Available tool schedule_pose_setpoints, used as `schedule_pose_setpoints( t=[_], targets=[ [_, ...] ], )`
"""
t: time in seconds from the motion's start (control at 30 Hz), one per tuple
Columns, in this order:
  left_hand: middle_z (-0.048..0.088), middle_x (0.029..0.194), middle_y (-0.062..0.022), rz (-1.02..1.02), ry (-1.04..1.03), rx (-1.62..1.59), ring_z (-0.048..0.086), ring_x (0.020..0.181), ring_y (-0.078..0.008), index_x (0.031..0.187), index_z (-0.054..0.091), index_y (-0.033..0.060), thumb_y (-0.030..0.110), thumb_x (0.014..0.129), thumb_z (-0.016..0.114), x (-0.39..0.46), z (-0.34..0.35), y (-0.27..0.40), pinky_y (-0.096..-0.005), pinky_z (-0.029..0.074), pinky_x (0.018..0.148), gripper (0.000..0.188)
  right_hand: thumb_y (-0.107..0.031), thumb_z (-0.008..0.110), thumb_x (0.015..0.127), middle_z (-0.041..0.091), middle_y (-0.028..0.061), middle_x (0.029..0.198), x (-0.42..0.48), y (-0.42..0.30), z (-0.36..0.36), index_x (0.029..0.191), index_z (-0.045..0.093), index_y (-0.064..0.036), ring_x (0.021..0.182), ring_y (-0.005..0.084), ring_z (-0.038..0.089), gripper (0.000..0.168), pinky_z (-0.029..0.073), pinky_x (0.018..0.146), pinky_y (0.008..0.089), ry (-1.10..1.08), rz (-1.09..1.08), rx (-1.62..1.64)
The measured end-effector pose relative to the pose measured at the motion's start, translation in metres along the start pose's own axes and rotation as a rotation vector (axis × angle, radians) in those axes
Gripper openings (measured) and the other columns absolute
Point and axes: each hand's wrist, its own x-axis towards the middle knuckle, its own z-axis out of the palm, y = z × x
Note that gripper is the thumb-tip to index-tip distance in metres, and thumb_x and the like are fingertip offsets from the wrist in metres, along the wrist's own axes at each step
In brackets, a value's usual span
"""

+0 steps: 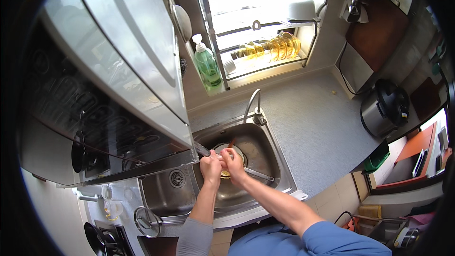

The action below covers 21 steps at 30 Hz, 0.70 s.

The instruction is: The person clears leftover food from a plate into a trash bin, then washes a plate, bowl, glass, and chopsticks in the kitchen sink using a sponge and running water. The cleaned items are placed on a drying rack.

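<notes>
My left hand (211,168) and my right hand (233,166) meet over the right basin of a stainless steel sink (261,149). They are close to the end of a metal tube, perhaps a tap spout (201,149). Something pale or clear shows between the fingers; I cannot tell whether it is water or a held object. Beneath them lie a white dish (221,146), a yellowish dish (225,175) mostly covered by the hands, and a brown utensil (232,142). A metal handle (260,174) reaches rightward across the basin.
A small curved tap (253,103) stands behind the basin. The glossy cabinet (135,78) overhangs from the left. A green pump bottle (208,64) stands by the window rack (266,67), which holds amber glass dishes (280,47). An electric pressure cooker (384,108) sits on the right of the counter (305,128).
</notes>
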Motion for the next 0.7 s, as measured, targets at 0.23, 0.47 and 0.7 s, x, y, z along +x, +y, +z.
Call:
schedule_pose_setpoints(
  t=[0.23,0.47,0.7],
  targets=[
    [0.066,0.068,-0.0186,0.423,-0.051,0.36,0.065,0.064,-0.0392,0.077,0.063,0.0019,0.026,0.098,0.051,-0.018,-0.008,-0.007,-0.0466,0.05,0.059,0.035,-0.036,0.061,0.096,0.061,0.0031,0.08,0.029,-0.036,-0.01,0.108,0.059,-0.005,0.074,0.0129,0.061,0.033,0.052,0.064,0.0301,-0.02,0.465,-0.053],
    [0.064,0.069,-0.0175,0.539,0.016,0.254,0.064,0.065,-0.0383,0.086,0.063,0.002,0.018,0.093,0.057,-0.018,0.012,-0.004,-0.0451,0.05,0.062,0.019,-0.041,0.061,0.095,0.063,0.0044,0.094,0.043,-0.02,-0.025,0.108,0.059,-0.007,0.077,0.014,0.061,0.037,0.05,0.064,0.0326,-0.065,0.603,0.178],
    [0.071,0.081,-0.0103,-0.208,-0.196,-0.199,0.067,0.073,-0.0182,0.094,0.067,-0.0023,0.02,0.1,0.052,0.004,0.02,0.021,-0.0303,0.053,0.065,0.028,-0.038,0.061,0.096,0.062,0.0016,0.091,0.009,0.003,-0.008,0.112,0.058,-0.01,0.077,0.009,0.06,0.032,0.049,0.06,0.0258,0.221,-0.121,0.085]
  ],
)
